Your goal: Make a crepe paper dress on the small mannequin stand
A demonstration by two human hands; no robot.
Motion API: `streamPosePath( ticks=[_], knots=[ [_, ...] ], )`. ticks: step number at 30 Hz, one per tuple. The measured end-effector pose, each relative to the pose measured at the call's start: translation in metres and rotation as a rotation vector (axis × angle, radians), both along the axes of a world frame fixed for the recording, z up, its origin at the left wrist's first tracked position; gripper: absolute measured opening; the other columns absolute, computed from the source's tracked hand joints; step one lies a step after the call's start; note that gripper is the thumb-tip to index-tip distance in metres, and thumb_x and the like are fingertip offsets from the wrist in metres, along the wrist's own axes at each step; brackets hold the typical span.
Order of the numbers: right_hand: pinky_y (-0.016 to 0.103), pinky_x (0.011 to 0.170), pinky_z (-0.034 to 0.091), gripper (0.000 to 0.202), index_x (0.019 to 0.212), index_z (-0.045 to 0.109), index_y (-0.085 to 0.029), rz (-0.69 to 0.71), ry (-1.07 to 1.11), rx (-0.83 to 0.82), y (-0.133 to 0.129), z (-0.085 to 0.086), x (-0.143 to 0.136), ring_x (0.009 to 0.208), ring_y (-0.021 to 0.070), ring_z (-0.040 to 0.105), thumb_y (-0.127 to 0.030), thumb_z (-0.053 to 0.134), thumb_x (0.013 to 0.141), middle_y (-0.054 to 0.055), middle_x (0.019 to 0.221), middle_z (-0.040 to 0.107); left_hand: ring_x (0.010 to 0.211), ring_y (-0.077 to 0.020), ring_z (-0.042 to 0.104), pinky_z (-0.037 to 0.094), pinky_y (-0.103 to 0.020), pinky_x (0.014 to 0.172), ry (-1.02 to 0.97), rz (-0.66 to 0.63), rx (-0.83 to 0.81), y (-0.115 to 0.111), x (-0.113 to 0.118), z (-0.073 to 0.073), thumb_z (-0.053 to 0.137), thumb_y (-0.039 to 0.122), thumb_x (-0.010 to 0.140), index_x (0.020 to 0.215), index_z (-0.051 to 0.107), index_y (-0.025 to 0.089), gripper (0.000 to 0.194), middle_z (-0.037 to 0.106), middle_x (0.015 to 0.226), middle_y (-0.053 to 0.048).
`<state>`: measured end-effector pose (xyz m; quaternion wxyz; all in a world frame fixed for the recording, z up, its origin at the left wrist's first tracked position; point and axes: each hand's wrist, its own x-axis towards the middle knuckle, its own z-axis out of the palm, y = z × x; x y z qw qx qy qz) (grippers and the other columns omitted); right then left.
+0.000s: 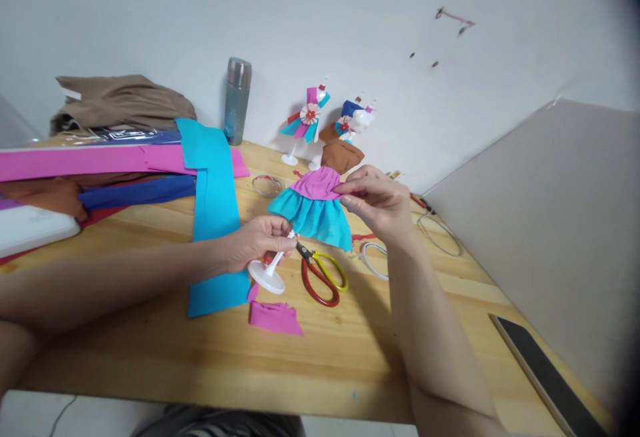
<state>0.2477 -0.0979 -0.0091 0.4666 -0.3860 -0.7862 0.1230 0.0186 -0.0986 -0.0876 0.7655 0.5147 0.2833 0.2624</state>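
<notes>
A white plastic stand with a round foot is tilted in my left hand, whose fingers close round its stem. On the upper end sits a crepe paper skirt with a pink top layer and a ruffled turquoise layer. Thumb and fingertips of my right hand pinch the pink layer at its right edge. Scissors with one red and one yellow handle lie under the skirt. A pink paper scrap rests near the stand's foot.
Turquoise paper lies left, beside pink strips and blue paper. Behind are a bottle, brown cloth and decorated figures on stands. Wire coils lie about; a phone is at right.
</notes>
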Motion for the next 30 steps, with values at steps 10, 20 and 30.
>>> streamPosePath(
  ticks=[10, 20, 30],
  knots=[
    [0.031, 0.061, 0.048, 0.012, 0.082, 0.075, -0.021, 0.092, -0.099, -0.105, 0.001, 0.000, 0.008, 0.070, 0.0167, 0.062, -0.033, 0.073, 0.083, 0.005, 0.078, 0.070, 0.052, -0.0094, 0.057, 0.037, -0.019, 0.046, 0.013, -0.193, -0.078, 0.005, -0.006, 0.002, 0.082, 0.045, 0.067, 0.076, 0.064, 0.011, 0.039, 0.063, 0.061, -0.002],
    [0.029, 0.060, 0.049, 0.013, 0.075, 0.070, -0.019, 0.235, -0.204, -0.376, 0.007, -0.006, 0.008, 0.065, 0.0145, 0.060, -0.030, 0.069, 0.082, 0.001, 0.072, 0.066, 0.045, -0.0078, 0.049, 0.033, -0.020, 0.045, 0.093, -0.156, -0.131, -0.014, -0.001, -0.001, 0.075, 0.034, 0.074, 0.071, 0.065, 0.013, 0.024, 0.058, 0.053, 0.001],
    [0.025, 0.057, 0.050, 0.027, 0.076, 0.071, -0.015, 0.379, -0.117, -0.876, 0.023, -0.048, 0.004, 0.058, 0.0115, 0.059, -0.040, 0.078, 0.074, 0.000, 0.067, 0.068, 0.048, -0.0128, 0.056, 0.039, -0.024, 0.050, 0.452, -0.235, -0.057, -0.029, -0.001, 0.014, 0.061, 0.033, 0.083, 0.061, 0.060, 0.014, 0.029, 0.062, 0.057, -0.004]
  ],
)
